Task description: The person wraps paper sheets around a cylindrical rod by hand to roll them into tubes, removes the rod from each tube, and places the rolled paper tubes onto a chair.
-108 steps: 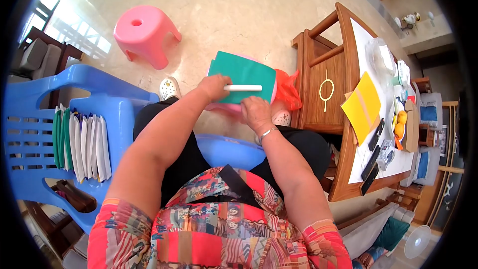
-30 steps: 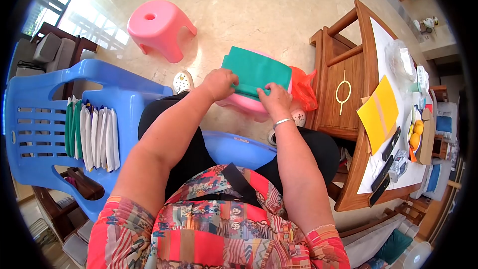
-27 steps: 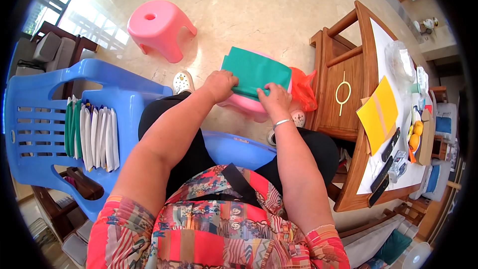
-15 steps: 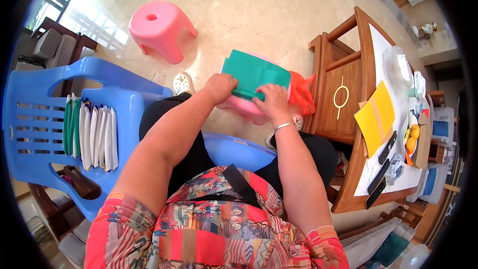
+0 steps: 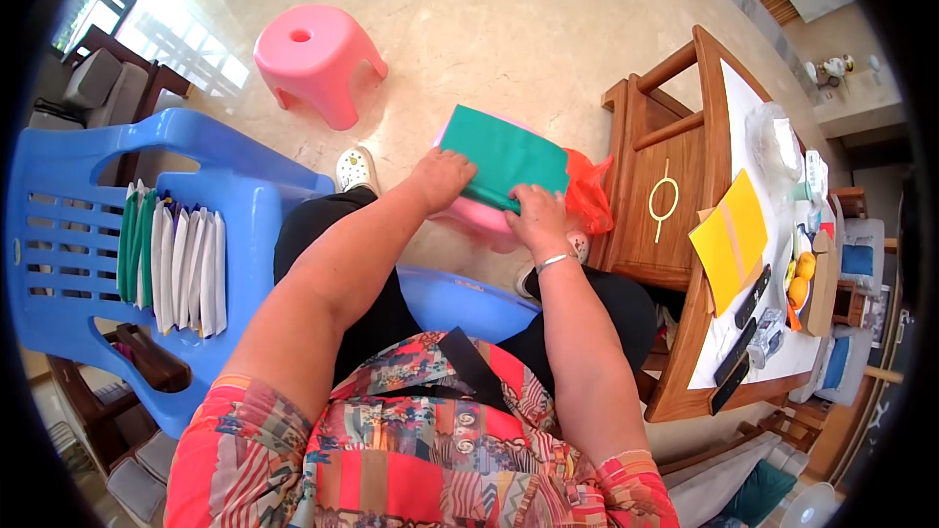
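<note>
A folded green sheet, perhaps cloth or a soft pouch (image 5: 509, 156), lies over a pink stool (image 5: 484, 219) between my knees. At its near left edge my left hand (image 5: 445, 179) has its fingers curled on the green piece. My right hand (image 5: 538, 220), with a silver bangle at the wrist, pinches the near edge toward the right. The underside of the green piece and the fingertips beneath it are hidden.
On the left, a blue plastic chair (image 5: 73, 244) carries a row of white and green folded pieces (image 5: 186, 269). Another pink stool (image 5: 318, 59) stands ahead. A red plastic bag (image 5: 589, 191) hangs beside the wooden table (image 5: 675, 205), which holds a yellow packet (image 5: 729, 240), remotes and fruit.
The green piece now lies flatter, its layers more aligned. My left hand has shifted slightly right along its edge, and my right hand a little lower.
</note>
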Demonstrator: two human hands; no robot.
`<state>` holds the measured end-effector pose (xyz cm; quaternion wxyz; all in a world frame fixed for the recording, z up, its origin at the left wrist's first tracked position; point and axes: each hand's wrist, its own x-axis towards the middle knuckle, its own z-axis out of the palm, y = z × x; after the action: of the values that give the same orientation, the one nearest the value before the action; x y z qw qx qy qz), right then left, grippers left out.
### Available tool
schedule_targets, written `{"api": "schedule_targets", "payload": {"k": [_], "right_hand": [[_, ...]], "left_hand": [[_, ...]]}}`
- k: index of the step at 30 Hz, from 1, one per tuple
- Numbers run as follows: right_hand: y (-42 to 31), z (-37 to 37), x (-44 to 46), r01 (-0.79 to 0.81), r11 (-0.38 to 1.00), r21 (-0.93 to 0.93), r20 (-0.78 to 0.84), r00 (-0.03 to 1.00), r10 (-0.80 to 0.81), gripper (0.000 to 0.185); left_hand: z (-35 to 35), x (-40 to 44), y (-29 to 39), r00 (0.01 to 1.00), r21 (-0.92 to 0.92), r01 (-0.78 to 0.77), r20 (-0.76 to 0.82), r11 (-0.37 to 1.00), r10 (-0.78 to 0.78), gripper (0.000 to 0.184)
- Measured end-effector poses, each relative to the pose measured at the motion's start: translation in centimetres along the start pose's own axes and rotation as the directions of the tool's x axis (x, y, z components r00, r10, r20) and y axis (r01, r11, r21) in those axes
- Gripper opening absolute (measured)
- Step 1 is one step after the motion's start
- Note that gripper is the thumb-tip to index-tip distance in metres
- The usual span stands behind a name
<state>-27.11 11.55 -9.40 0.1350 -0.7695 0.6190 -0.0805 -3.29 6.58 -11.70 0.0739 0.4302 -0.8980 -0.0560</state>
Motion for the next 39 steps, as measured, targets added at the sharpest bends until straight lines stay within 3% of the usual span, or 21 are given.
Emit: {"api": "schedule_targets", "payload": {"k": [6, 12, 14, 18, 24, 27, 30, 33, 36, 39], "right_hand": [[0.3, -0.3, -0.3, -0.031, 0.999, -0.011, 0.102, 0.994, 0.032, 0.035], [1.4, -2.6, 0.2, -0.225, 0.96, -0.167, 0.345, 0.898, 0.271, 0.045], [1.6, -3.4, 0.4, -0.319, 0.946, -0.057, 0.387, 0.866, 0.316, 0.043], [3.7, -2.1, 0.9, -0.478, 0.869, 0.126, 0.438, 0.813, 0.384, 0.039], [7.9, 1.3, 0.6, -0.53, 0.798, 0.286, 0.439, 0.813, 0.383, 0.035], [4.6, -2.4, 0.5, -0.583, 0.809, -0.073, 0.292, 0.763, 0.576, 0.032], [2.5, -3.6, 0.3, -0.434, 0.896, -0.094, -0.015, 0.9, 0.435, 0.024], [0.1, -2.3, 0.4, -0.041, 0.997, 0.073, -0.127, 0.991, 0.05, 0.02], [-2.1, -1.2, -0.3, 0.038, 0.999, 0.033, -0.066, 0.997, -0.036, 0.019], [-2.2, -0.4, -0.6, 0.02, 1.0, -0.023, -0.002, 1.0, -0.02, 0.025]], "left_hand": [[0.6, -0.1, -0.1, 1.0, 0.019, -0.008, 0.027, 1.0, 0.008, 0.012], [-0.1, 0.4, 0.1, 0.995, 0.038, -0.002, 0.097, 0.999, -0.001, 0.015], [-0.4, 0.5, 0.1, 0.987, 0.041, 0.004, 0.158, 0.999, -0.01, 0.018], [0.0, 0.3, 0.0, 0.996, 0.028, 0.003, 0.084, 1.0, -0.006, 0.015], [-0.1, 0.4, 0.1, 0.995, 0.031, 0.002, 0.095, 1.0, -0.005, 0.015], [-0.6, 0.4, 0.2, 0.991, 0.037, 0.011, 0.133, 0.999, -0.016, 0.017], [-1.1, 0.6, 0.4, 0.981, 0.041, 0.018, 0.194, 0.999, -0.025, 0.021], [-1.0, 0.7, 0.4, 0.98, 0.046, 0.021, 0.199, 0.999, -0.03, 0.021], [-0.9, 0.6, 0.5, 0.98, 0.07, 0.021, 0.194, 0.997, -0.034, 0.021], [-0.9, 0.6, 0.6, 0.984, 0.057, 0.022, 0.174, 0.998, -0.032, 0.02]]}}
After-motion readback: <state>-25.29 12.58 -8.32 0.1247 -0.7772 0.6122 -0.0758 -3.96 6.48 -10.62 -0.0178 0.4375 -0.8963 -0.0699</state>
